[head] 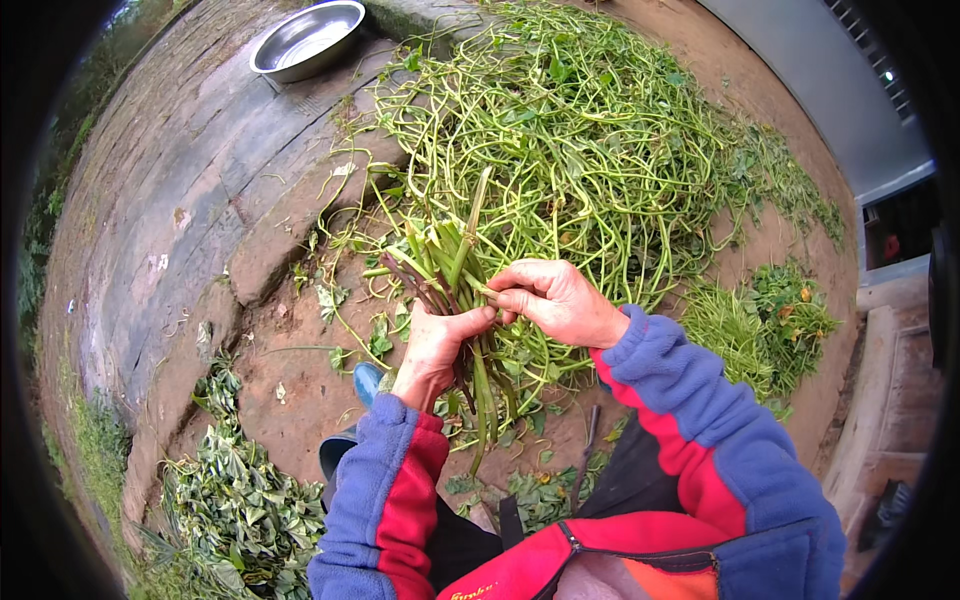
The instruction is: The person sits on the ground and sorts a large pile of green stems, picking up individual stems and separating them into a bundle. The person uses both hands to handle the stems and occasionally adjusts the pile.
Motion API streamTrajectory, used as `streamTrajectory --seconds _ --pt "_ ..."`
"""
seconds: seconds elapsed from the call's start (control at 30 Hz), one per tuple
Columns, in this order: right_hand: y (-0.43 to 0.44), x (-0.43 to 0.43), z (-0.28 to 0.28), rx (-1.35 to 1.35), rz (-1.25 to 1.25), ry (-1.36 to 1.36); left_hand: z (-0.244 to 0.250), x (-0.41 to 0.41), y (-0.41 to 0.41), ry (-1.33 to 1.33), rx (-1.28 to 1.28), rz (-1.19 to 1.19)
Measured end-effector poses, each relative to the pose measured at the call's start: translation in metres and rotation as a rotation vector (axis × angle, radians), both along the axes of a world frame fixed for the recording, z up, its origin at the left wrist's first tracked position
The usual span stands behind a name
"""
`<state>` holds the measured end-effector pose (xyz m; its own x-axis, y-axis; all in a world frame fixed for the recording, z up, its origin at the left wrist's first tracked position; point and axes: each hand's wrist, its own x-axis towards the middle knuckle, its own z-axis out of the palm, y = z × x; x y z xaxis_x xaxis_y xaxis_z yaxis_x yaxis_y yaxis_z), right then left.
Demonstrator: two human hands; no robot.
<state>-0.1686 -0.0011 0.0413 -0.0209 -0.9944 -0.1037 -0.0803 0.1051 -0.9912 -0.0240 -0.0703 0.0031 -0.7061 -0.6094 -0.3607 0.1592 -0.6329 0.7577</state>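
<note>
My left hand (439, 341) is closed around a bundle of thick green and purplish leaf stalks (450, 262). Their cut-looking ends point up and away, and the other ends hang below my fist. My right hand (551, 300) pinches one pale green stalk at the bundle's right side, thumb against fingertips. Just beyond both hands spreads a large heap of long green vines (555, 150), tangled and mostly bare of leaves. Part of the bundle is hidden behind my left fingers.
A metal basin (307, 39) rests on the stone paving (225, 150) at the far left. Wilted leaves (240, 510) are piled at lower left. Bunched greens (765, 322) lie to the right on bare earth. A blue boot (366, 382) shows beside my left wrist; a wall (810, 82) stands far right.
</note>
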Motion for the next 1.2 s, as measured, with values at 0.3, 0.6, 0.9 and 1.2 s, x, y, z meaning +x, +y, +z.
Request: streamTrajectory --seconds 0.3,0.6,0.9,1.2 --pt "-0.008 0.011 -0.012 -0.022 -0.205 0.068 0.004 -0.009 0.009 -0.012 0.081 0.096" --pt "-0.019 0.002 -0.023 0.001 -0.136 0.048 0.002 -0.007 0.009 0.041 0.122 0.141" --pt "-0.02 0.009 -0.02 0.097 -0.156 -0.243 0.003 -0.006 0.01 0.125 0.178 0.155" --pt "-0.026 -0.011 -0.034 0.047 0.02 -0.275 0.008 0.016 -0.019 0.448 0.254 0.126"
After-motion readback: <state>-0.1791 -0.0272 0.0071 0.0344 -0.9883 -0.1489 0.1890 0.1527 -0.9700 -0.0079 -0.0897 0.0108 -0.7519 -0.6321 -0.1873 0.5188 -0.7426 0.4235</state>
